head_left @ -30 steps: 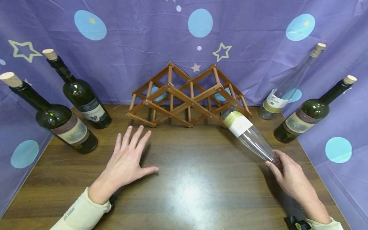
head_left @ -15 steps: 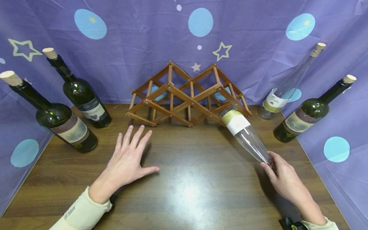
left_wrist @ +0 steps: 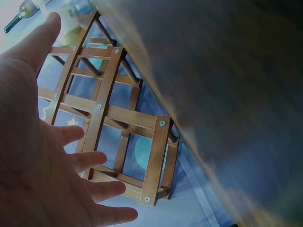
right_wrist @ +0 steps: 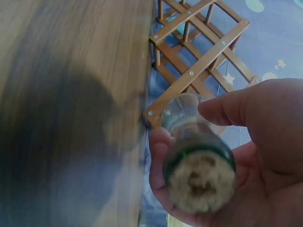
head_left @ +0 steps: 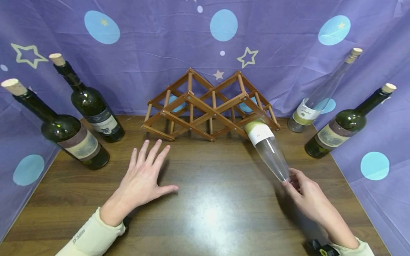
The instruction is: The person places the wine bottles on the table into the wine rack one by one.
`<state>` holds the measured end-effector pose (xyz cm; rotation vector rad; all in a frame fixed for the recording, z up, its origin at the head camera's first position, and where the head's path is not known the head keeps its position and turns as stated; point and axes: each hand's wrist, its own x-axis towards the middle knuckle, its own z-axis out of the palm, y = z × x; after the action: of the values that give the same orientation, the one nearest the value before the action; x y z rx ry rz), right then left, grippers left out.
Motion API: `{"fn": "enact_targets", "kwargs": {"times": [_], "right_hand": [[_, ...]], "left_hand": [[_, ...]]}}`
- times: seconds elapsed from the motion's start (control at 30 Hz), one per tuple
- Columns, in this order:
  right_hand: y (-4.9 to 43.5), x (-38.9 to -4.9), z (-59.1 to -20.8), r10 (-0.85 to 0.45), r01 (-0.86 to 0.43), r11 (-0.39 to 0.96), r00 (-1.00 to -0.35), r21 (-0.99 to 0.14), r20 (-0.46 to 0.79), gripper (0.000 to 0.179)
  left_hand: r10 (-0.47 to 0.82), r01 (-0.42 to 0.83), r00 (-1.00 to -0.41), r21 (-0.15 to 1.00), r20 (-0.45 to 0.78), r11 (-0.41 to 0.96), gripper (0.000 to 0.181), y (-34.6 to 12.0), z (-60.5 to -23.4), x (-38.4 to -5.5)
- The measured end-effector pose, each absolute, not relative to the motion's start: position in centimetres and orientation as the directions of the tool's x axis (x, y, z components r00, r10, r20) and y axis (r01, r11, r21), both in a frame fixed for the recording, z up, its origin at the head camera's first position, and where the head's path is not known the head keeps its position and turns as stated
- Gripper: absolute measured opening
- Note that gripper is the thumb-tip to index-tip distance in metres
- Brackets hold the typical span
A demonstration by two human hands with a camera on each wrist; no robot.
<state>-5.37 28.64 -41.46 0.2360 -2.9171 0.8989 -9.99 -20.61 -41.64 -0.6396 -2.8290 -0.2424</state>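
Note:
In the head view my right hand (head_left: pixel 305 195) grips the neck of a clear glass wine bottle (head_left: pixel 270 153) with a white and gold label. The bottle lies tilted, its base at the right-hand lower opening of a folding wooden wine rack (head_left: pixel 214 115). How deep the base sits inside is hard to tell. From the right wrist view, the bottle's cork (right_wrist: pixel 202 183) faces the camera, with thumb and fingers around the neck. My left hand (head_left: pixel 141 179) is spread with straight fingers over the table, in front of the rack's left part, and holds nothing.
Two dark corked wine bottles, a front one (head_left: pixel 75 138) and a rear one (head_left: pixel 96 112), stand at the left. On the right are an upright clear bottle (head_left: pixel 309 112) and a green one (head_left: pixel 337 131). A purple cloth (head_left: pixel 153 46) hangs behind the wooden table (head_left: pixel 179 227).
My right hand has moved left with the bottle's neck, so the bottle points more straight toward the rack, its base slightly further in. The left hand has stayed put.

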Motion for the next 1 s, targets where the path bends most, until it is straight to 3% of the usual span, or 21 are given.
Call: {"fn": "enact_targets", "kwargs": {"times": [0.57, 1.0], "right_hand": [[26.0, -7.3, -41.0, -0.126, -0.123, 0.721, -0.991, -0.682, 0.046, 0.052], [24.9, -9.4, -40.4, -0.117, -0.129, 0.732, -0.991, -0.669, 0.064, 0.059]], "left_hand": [[0.407, 0.446, -0.875, 0.108, 0.262, 0.889, 0.13, -20.6, -41.7, -9.9], [0.417, 0.457, -0.865, 0.094, 0.279, 0.884, 0.131, -20.6, -41.7, -9.8]]}}
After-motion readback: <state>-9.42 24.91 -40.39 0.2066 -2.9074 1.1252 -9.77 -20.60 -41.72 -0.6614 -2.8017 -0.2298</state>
